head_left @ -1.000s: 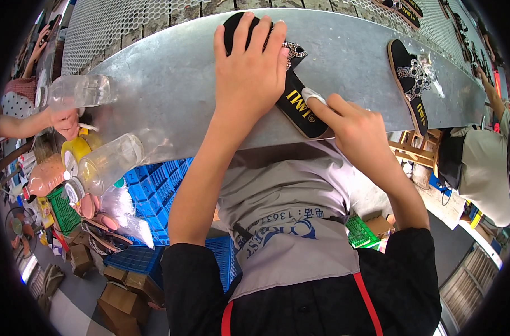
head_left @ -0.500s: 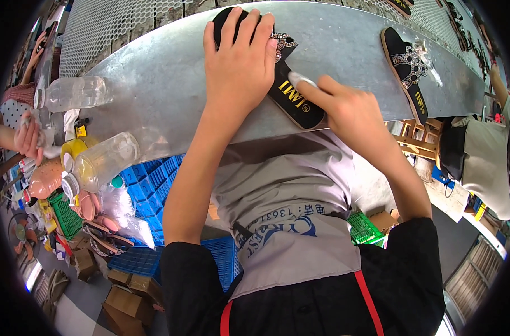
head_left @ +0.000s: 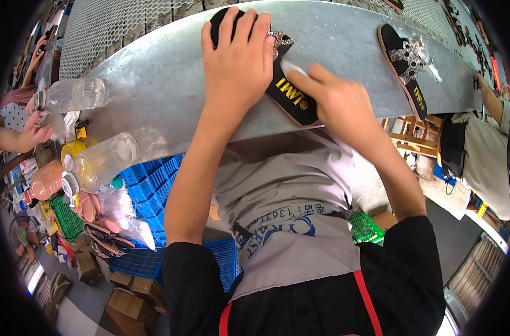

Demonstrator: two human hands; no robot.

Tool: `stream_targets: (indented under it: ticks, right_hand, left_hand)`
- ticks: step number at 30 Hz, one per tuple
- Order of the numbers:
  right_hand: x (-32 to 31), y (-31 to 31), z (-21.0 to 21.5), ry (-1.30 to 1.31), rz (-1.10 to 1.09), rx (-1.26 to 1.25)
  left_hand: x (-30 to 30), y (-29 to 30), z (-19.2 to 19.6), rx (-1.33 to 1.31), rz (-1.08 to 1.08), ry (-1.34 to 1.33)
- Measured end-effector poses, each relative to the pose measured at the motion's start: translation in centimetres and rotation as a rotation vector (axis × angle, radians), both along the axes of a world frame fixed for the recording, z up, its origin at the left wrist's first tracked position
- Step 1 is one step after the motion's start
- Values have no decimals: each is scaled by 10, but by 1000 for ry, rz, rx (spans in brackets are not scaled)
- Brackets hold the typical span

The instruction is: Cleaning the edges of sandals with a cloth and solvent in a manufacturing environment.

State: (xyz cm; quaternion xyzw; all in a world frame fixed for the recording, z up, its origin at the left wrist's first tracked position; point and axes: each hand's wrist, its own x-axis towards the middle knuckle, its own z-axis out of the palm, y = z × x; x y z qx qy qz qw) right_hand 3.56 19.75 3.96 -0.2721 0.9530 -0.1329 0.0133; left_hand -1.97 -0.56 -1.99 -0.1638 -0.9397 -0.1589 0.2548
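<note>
Sandal [head_left: 289, 92] lies gripped by the left hand [head_left: 237, 67]; beside it, the right hand [head_left: 340, 101], holding white cloth [head_left: 293, 69], seems mid-wipe, needing steady pressure next.

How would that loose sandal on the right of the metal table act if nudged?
The sandal would probably slide rather than roll, since it lies on its flattish sole on smooth-looking metal table. Its heel reaches the near edge, so pushing it that way might tip it off. The ornamented strap may snag.

The wide fisheye view looks down from the wearer's head, near above the hands [head_left: 238, 75] and metal tabletop [head_left: 165, 84].
</note>
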Motion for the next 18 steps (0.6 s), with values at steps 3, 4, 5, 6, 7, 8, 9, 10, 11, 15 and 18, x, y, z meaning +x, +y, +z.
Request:
stream_targets:
  ticks: [3,4,5,6,7,8,9,10,11,15,18]
  right_hand:
    - [-3,0,2,-40,-15,35]
    - [4,9,4,-40,-15,33]
    - [17,27,8,-81,-34,34]
    - [26,43,12,-116,-54,32]
    - [37,53,17,-107,-53,28]
    - [51,62,22,-115,-105,-22]
    - [64,67,27,-129,-161,-73]
    - [71,66,29,-128,-170,-74]
    - [76,61,27,-96,-224,-127]
    - [86,47,1,-6,-269,-187]
    - [94,31,-9,51,-272,-182]
  left_hand:
    - [1,-2,-1,-5,1,9]
    - [1,-2,-1,-15,-4,8]
    - [2,-3,-1,-10,-7,14]
    - [2,-3,-3,-14,-3,21]
    - [1,-4,-5,-13,7,14]
    - [1,-3,-6,-6,10,5]
    - [2,-3,-4,-6,2,5]
    - [3,-4,-1,-9,7,3]
    - [1,-5,1,-13,13,4]
    - [2,-5,-3,-35,21,1]
    - [2,0,-3,-27,28,54]
